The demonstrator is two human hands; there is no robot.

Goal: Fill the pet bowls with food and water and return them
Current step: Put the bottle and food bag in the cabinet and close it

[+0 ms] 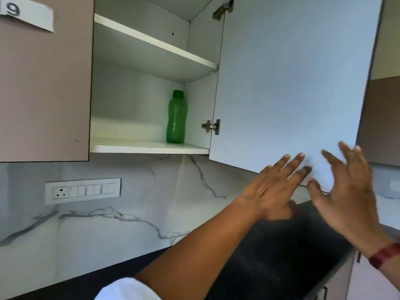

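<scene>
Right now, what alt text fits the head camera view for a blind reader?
An open left hand and right hand reach toward the lower corner of an open cabinet door. Inside, a green bottle stands upright on the bottom shelf.

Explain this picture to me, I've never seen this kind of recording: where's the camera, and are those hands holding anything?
There is no machine here: a person wears one camera on the head, looking at their own hands. The left hand and right hand are open, fingers spread, by the lower corner of an open cabinet door; neither holds anything. Inside, a green bottle stands upright at the right of the bottom shelf. Below runs a black countertop; no pet bowls show.
</scene>
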